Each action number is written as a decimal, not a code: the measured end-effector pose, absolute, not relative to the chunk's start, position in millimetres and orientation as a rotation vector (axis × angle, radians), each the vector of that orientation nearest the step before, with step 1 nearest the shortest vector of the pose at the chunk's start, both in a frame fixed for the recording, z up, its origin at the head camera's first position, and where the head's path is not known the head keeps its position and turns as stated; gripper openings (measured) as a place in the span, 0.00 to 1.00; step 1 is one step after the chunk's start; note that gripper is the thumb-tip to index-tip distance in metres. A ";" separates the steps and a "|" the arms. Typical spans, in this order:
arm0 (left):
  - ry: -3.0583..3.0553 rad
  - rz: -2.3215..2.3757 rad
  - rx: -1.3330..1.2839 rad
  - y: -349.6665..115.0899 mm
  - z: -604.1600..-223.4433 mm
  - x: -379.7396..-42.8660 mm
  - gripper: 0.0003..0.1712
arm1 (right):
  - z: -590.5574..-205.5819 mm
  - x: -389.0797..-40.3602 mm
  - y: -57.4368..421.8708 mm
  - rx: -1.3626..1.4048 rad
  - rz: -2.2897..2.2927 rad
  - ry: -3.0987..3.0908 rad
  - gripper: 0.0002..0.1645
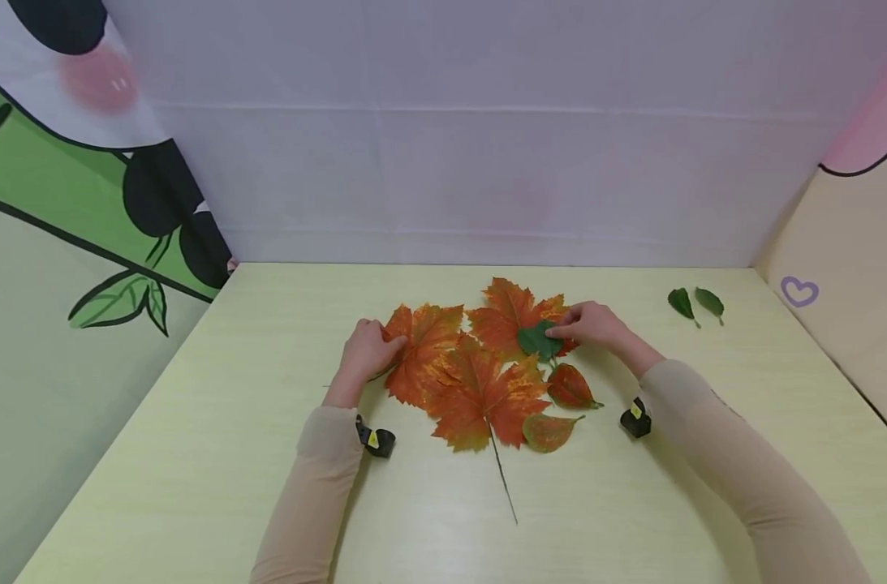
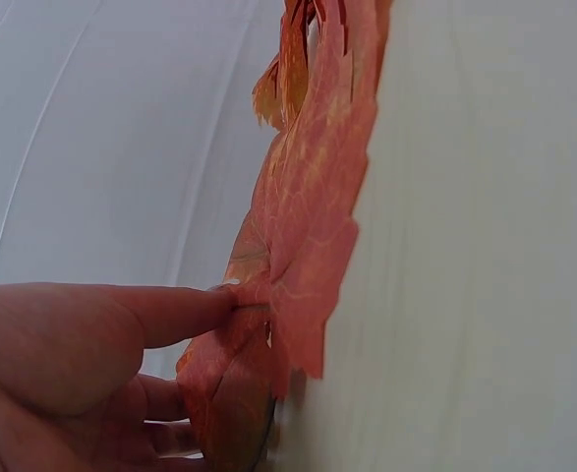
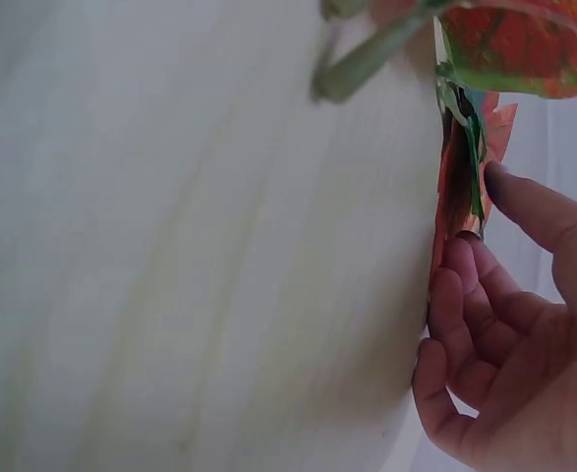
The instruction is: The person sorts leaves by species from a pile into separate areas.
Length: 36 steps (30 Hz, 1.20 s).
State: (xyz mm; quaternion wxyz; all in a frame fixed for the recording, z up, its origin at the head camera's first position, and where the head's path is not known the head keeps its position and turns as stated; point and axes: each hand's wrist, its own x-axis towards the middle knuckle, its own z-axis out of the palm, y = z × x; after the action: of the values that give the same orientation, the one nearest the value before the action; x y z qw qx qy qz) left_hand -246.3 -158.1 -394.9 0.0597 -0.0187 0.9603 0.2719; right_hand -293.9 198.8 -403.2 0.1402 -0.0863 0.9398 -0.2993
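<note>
Three large orange maple-shaped leaves lie overlapping mid-table. My left hand point(image 1: 370, 350) pinches the left maple leaf point(image 1: 423, 349) by its stem end; in the left wrist view the thumb presses its upper face and the fingers are partly hidden behind it. The front maple leaf point(image 1: 480, 397) points its long stem toward me. On the back right maple leaf point(image 1: 511, 312) sits a small dark green leaf point(image 1: 536, 341). My right hand point(image 1: 596, 323) pinches that green leaf, thumb on top. In the right wrist view its fingers curl in low beside the orange leaf edge.
Right of the maple leaves lie a small red-orange leaf point(image 1: 570, 387) and a speckled orange-green leaf point(image 1: 550, 433). Two small green leaves point(image 1: 681, 302) rest at the table's back right. A pale curtain wall point(image 1: 487, 186) rises behind the table point(image 1: 195, 454).
</note>
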 end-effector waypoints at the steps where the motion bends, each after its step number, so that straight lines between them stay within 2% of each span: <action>1: 2.905 0.823 -0.062 -158.1 -395.0 -246.3 0.20 | -403.4 -294.2 198.3 -0.252 -0.860 2.711 0.20; 13: 2.925 0.809 -0.053 -159.6 -397.5 -249.2 0.20 | -401.4 -298.2 197.4 -0.234 -0.930 2.648 0.16; 36: 2.906 0.815 -0.076 -158.2 -398.5 -249.4 0.21 | -396.1 -310.4 231.0 -0.111 -1.010 2.729 0.25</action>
State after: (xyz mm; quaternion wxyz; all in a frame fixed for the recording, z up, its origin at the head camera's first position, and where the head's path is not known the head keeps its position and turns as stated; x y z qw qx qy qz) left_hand -249.4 -158.2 -398.5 0.0614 -0.0251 0.9607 0.2696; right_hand -310.4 231.0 -396.1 0.1145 -0.0378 0.9310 -0.3445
